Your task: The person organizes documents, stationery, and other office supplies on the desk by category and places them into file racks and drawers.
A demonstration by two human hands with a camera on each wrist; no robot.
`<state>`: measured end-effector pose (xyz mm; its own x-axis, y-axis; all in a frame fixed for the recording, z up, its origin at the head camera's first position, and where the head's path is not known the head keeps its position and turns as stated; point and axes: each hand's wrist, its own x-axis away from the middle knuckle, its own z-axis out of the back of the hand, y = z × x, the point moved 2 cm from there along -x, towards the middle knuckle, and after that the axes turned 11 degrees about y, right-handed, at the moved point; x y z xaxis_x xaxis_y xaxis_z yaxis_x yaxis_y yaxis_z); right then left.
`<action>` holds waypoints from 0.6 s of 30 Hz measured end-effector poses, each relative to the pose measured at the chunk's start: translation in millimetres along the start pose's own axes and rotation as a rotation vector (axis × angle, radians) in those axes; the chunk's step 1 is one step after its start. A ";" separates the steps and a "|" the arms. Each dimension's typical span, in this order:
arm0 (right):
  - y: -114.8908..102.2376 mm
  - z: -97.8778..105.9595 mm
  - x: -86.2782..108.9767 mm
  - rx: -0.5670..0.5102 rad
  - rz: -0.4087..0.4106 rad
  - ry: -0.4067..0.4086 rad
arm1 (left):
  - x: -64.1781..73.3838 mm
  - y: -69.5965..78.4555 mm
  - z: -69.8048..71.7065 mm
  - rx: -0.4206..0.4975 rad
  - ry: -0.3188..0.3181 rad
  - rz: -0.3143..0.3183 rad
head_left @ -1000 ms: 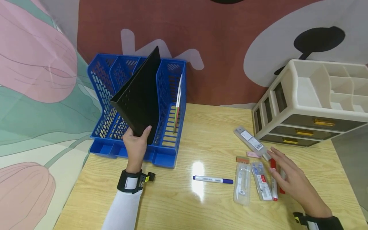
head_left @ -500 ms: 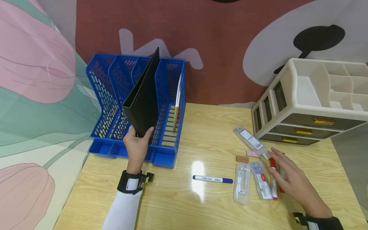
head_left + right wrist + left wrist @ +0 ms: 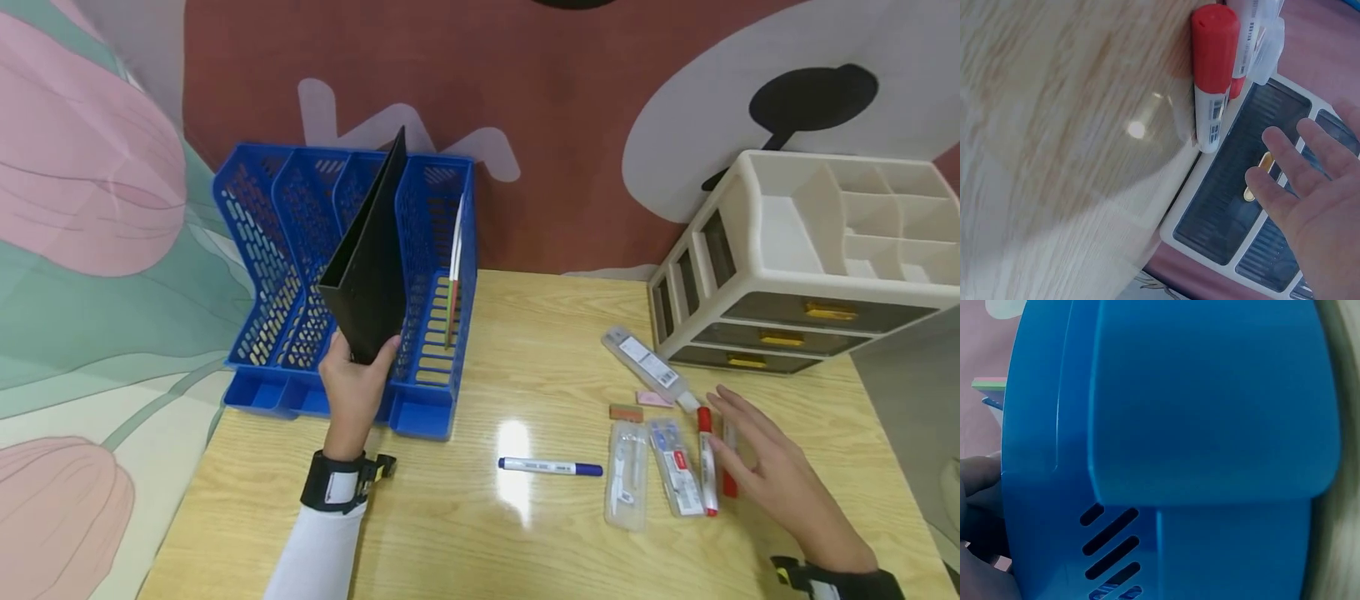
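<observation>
My left hand (image 3: 356,385) grips a black folder (image 3: 372,275) by its near lower end, with the thumb on its right side. The folder stands leaning in a compartment of the blue file rack (image 3: 423,414), second from the right, and its top sticks up above the rack. Seen from the left wrist, the rack's blue front (image 3: 1210,412) fills most of the view. My right hand (image 3: 783,475) hovers with relaxed, spread fingers beside a red-capped marker (image 3: 707,462). A second red marker (image 3: 730,483) lies partly hidden beneath that hand.
Thin books (image 3: 455,267) stand in the rack's rightmost compartment. On the wooden table lie a blue marker (image 3: 550,467), two clear cases (image 3: 627,475), a grey tube-like case (image 3: 647,363), a brown eraser (image 3: 626,412) and a pink one (image 3: 654,399). A white drawer organizer (image 3: 765,283) stands back right.
My left hand has turned the black folder more upright and to the right, and it sits slightly lower in its compartment. The right hand stays nearly still; the head view has shifted slightly.
</observation>
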<state>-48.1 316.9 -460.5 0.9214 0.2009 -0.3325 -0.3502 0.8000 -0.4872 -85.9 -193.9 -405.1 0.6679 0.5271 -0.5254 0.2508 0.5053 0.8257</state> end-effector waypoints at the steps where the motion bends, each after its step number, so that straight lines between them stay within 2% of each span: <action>1: 0.2 1.0 0.4 0.000 -0.001 0.000 | 0.4 0.7 1.0 0.000 -0.003 -0.009; 4: 0.6 3.1 1.0 0.007 -0.005 -0.001 | 1.5 2.9 5.1 -0.001 0.004 -0.062; 9: 0.3 5.7 0.1 0.014 -0.007 0.003 | 3.4 11.9 15.8 -0.032 0.049 -0.213; 13: 0.9 8.6 -0.5 0.018 -0.021 0.009 | 5.7 23.0 24.7 -0.036 0.124 -0.335; 18: 3.5 11.4 -1.0 0.023 -0.015 0.029 | 9.4 35.4 31.8 0.007 0.222 -0.472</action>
<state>-48.4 325.9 -452.6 0.9211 0.1726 -0.3490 -0.3322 0.8158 -0.4734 -48.5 -192.8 -374.3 0.3164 0.3760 -0.8709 0.4940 0.7185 0.4896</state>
